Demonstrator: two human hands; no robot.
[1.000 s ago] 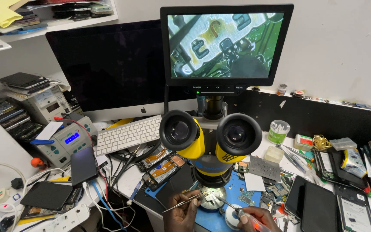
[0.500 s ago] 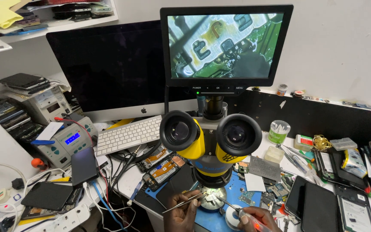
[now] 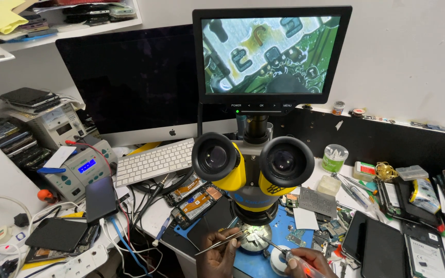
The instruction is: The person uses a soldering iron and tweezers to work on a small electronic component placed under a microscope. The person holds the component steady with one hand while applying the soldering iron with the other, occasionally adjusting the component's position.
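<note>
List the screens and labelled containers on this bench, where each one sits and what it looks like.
Small monitor: above the microscope, black frame, lit magnified circuit view.
Large computer display: back left, dark, silver chin.
Station readout: left, small blue glowing rectangle on a grey box.
Round tub: right of the eyepieces, green and white label.

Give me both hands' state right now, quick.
Left hand: closed on thin metal tweezers.
Right hand: closed on a red-handled pointed probe tool.

Left hand (image 3: 217,255) pinched shut, fingers curled, knuckles up; right hand (image 3: 305,261) closed in a pen-like grip, both low and close together.
</note>
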